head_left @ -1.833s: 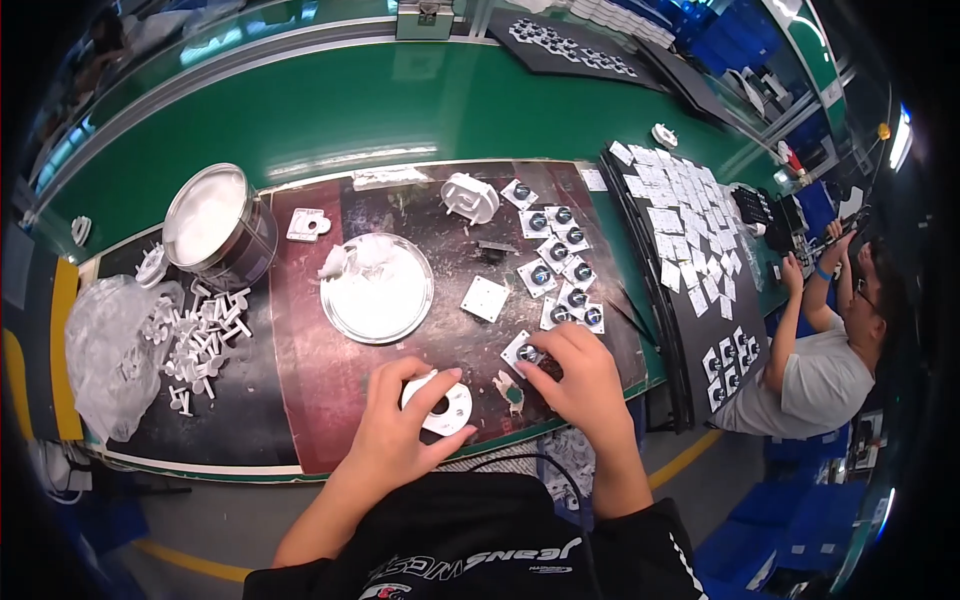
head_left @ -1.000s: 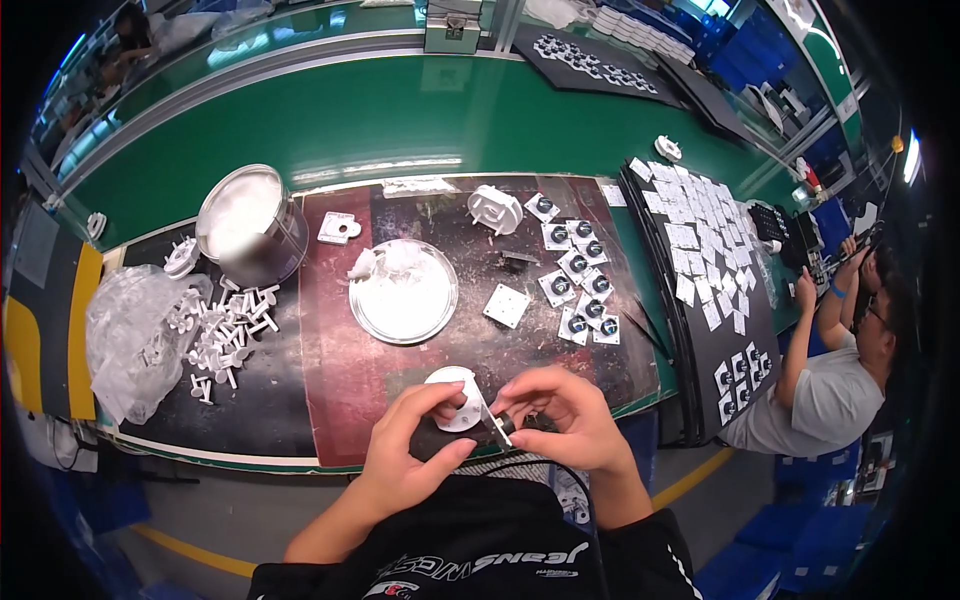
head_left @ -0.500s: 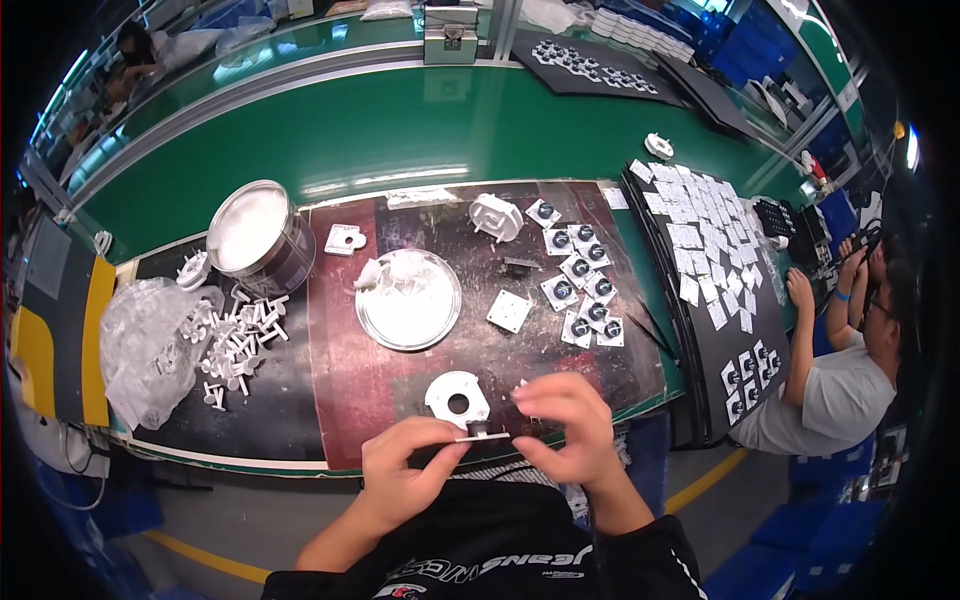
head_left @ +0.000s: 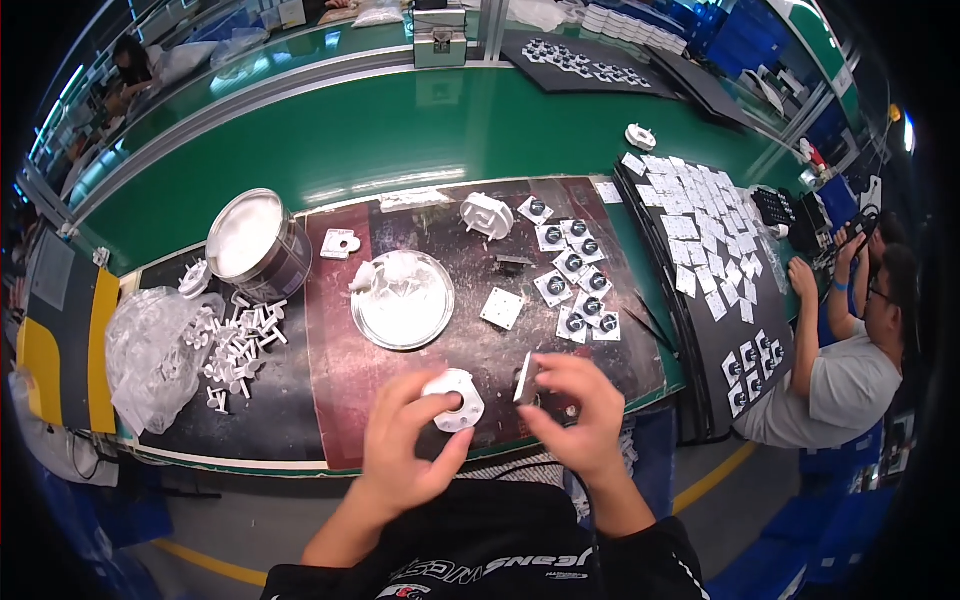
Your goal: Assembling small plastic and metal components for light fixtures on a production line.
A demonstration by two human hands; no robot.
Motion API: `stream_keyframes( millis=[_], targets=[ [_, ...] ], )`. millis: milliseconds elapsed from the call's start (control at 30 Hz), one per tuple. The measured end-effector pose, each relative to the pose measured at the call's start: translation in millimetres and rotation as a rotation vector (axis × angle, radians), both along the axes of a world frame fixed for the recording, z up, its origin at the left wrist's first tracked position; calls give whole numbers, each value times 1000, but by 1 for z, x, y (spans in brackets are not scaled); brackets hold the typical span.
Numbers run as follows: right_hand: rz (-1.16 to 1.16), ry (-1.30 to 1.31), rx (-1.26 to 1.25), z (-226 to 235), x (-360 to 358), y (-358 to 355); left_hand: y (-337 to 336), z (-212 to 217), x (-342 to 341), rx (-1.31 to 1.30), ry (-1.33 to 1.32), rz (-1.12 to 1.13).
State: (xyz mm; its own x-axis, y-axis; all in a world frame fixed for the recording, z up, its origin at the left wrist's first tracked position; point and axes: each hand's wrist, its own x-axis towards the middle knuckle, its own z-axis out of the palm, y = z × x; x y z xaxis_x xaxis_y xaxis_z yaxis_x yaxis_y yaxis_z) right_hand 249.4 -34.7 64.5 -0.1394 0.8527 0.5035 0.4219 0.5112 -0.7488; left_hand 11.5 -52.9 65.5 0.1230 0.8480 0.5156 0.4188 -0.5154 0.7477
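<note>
My left hand (head_left: 408, 440) reaches over a white round plastic part with a centre hole (head_left: 471, 410) near the bench's front edge. Its fingers and thumb are apart, with a fingertip at the hole. On its right, my right hand (head_left: 580, 415) pinches a small square white board (head_left: 525, 378) turned on edge; the dark piece on it is partly hidden by the fingers. Ahead of the hands lie a bare square white board (head_left: 502, 309) and a small dark block (head_left: 513, 264). Several square boards with round dark lenses (head_left: 574, 263) sit to the right of these.
A round metal tray (head_left: 402, 335) holds white material. Leftward stand a tub of white paste (head_left: 262, 245), white plastic pegs (head_left: 243, 345) and a clear bag (head_left: 150, 350). A black board (head_left: 715, 350) bears many white squares. Beside it sits a co-worker (head_left: 840, 380).
The square board has passed from my left hand to my right and is now tilted on edge. My left hand has moved onto the round white part.
</note>
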Motion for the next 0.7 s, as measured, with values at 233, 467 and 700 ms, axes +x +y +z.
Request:
stream_keyframes(
  millis=[233, 467, 700],
  targets=[
    [167, 649, -462, -48, 11, -10, 5, -16, -4, -132, 446, -245],
    [226, 691, -493, -42, 14, -12, -23, 1, 14, -442, 367, 1],
    [358, 777, -609, -37, 6, -3, 22, -25, 16, -213, 322, -212]
  ],
)
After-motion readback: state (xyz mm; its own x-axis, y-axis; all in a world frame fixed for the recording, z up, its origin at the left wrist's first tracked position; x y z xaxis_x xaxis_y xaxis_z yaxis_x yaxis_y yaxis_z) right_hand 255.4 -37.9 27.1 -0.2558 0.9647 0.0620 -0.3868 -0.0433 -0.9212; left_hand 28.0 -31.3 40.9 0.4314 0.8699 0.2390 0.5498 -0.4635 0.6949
